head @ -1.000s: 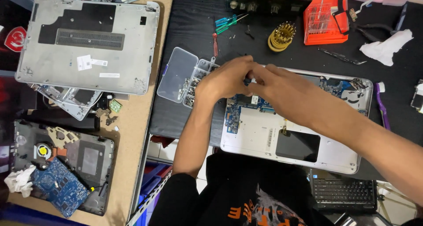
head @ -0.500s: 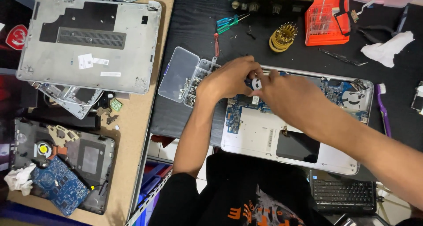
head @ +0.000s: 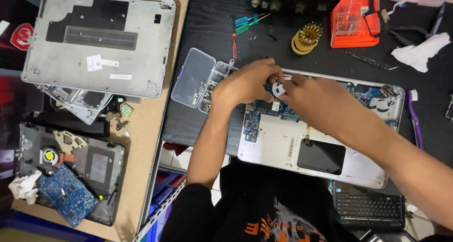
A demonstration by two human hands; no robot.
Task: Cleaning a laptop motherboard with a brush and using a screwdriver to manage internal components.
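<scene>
Open silver laptop base (head: 302, 150) lying flat on the black bench (head: 207, 39), bottom cover off, blue circuit board (head: 257, 121) showing along the top and left, black square patch (head: 322, 156) low down near the middle. Big grey laptop cover (head: 99, 39) resting well apart on the wooden bench (head: 141, 124) to the left. Clear plastic parts box (head: 198, 79) with its lid open, just beside the laptop base and touching the left wrist. Orange tool case (head: 351, 22) and round brass bit holder (head: 306, 38) further up the bench. Left hand (head: 247, 84) and right hand (head: 314, 98) meeting over the top edge of the laptop base. Small round white and dark part (head: 278, 88) pinched between the fingertips of both hands, right above the blue board. Both grips narrow, closed on that small part. Compared with half a second ago: hands in nearly the same spot, small part seen a bit more clearly between the fingers now; one second ago, part hidden under the hands.
</scene>
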